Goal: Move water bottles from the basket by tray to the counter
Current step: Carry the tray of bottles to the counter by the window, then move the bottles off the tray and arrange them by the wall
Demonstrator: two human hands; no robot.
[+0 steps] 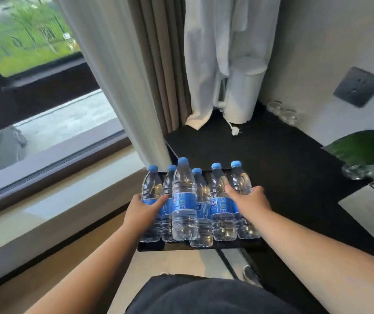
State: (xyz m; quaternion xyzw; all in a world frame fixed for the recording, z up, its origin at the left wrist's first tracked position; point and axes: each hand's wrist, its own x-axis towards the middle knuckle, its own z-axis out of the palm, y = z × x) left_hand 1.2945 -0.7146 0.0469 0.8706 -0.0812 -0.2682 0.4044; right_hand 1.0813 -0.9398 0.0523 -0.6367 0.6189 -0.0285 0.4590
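Several clear water bottles (184, 200) with blue caps and blue labels stand upright on a black tray (152, 245). The tray sits at the near left edge of the black counter (272, 168). My left hand (141, 211) grips the leftmost bottle (150, 184) around its label. My right hand (250, 200) grips the rightmost bottle (241, 177) at mid height. No basket is in view.
A white kettle (242, 91) with its cord stands at the back of the counter beside a hanging white robe (206, 60). Glass cups (282, 111) sit by the wall under a dark socket plate (360, 86). A green leaf in a glass (362, 150) is at right. Curtains and a window are at left.
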